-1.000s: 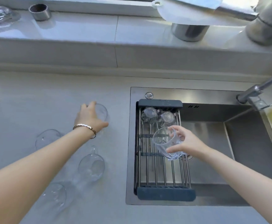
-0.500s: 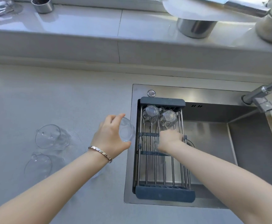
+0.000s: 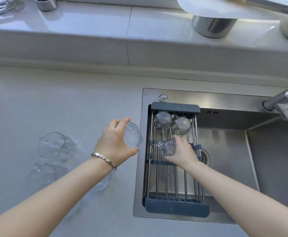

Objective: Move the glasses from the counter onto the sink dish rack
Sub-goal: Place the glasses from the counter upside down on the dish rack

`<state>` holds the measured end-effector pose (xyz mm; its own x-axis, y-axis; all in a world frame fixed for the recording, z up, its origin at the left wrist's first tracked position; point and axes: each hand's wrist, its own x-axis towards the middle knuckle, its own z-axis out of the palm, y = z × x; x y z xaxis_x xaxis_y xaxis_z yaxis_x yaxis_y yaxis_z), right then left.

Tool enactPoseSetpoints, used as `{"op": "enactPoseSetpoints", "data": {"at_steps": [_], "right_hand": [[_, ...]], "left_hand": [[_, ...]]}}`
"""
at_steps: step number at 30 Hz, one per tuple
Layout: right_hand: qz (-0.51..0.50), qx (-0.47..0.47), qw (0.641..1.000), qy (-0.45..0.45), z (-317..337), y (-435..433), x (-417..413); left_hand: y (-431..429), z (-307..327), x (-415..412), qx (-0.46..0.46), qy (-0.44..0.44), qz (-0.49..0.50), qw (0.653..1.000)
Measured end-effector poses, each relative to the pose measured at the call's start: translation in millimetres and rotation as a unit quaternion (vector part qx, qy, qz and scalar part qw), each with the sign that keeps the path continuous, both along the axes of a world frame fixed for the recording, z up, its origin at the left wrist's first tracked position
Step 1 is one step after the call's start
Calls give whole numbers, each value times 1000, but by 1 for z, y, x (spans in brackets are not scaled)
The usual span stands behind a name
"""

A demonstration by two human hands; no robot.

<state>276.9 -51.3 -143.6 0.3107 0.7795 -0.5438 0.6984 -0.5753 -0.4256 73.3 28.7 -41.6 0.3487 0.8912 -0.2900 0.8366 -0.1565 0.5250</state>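
Note:
A dark-framed dish rack with metal bars spans the left of the sink. Two clear glasses stand upside down at its far end. My right hand grips a third clear glass upside down on the rack's bars, just in front of those two. My left hand holds another clear glass tilted in the air at the sink's left edge. Two glass cups rest on the counter to the left. A further glass shows partly under my left forearm.
The steel sink basin lies right of the rack, with a faucet at the far right. On the raised ledge behind stand a small metal cup and a metal pot. The grey counter stretches left.
My right hand turned its glass upside down and lowered it onto the rack. My left hand lifted a glass from the counter and carried it right to the sink's edge.

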Motion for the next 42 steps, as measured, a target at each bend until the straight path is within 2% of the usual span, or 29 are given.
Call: {"op": "enactPoseSetpoints", "data": {"at_steps": [3,5,8,11,14,16,19,21,22,23,24,25,26,28,31,33,38,42], "right_hand": [[-120,55,990,47,3,15,-16],[-141,66,985,77,6,24,-24],[-125,59,985,100,16,22,-21],[-52,81,989,108,37,2,-11],[72,139,972,174,65,-24,-11],[111,185,954,207,77,-39,-14],[23,239,939,246,81,-59,-2],[5,246,948,201,81,-68,13],[12,236,957,168,80,-70,23],[19,214,968,132,78,-72,33],[27,190,977,96,75,-72,43],[37,167,983,58,72,-70,51],[50,143,988,25,68,-66,57],[87,81,993,-21,62,-54,63],[175,-9,978,-111,49,-30,61],[211,-30,965,-155,38,-17,57],[214,11,955,-205,10,1,46],[181,49,965,-184,-5,-5,46]], "left_hand": [[0,3,0,7,9,-7,1000],[0,5,0,7,12,-10,1000],[-4,8,1,1,6,-10,1000],[-9,15,7,-33,-28,17,999],[-15,17,24,-156,-103,79,979],[-21,15,39,-271,-173,104,941],[-33,8,61,-378,-225,91,893],[-37,1,74,-414,-229,68,879],[-37,-3,79,-404,-213,49,888],[-35,-9,83,-350,-172,10,921],[-31,-16,85,-257,-105,-48,959],[-26,-25,88,-147,-26,-114,982],[-22,-32,91,-56,45,-176,982],[-15,-45,99,33,137,-272,952],[-8,-65,115,50,218,-341,913],[-4,-77,123,34,253,-355,899],[3,-91,124,59,261,-343,900],[6,-97,120,67,265,-340,900]]}}
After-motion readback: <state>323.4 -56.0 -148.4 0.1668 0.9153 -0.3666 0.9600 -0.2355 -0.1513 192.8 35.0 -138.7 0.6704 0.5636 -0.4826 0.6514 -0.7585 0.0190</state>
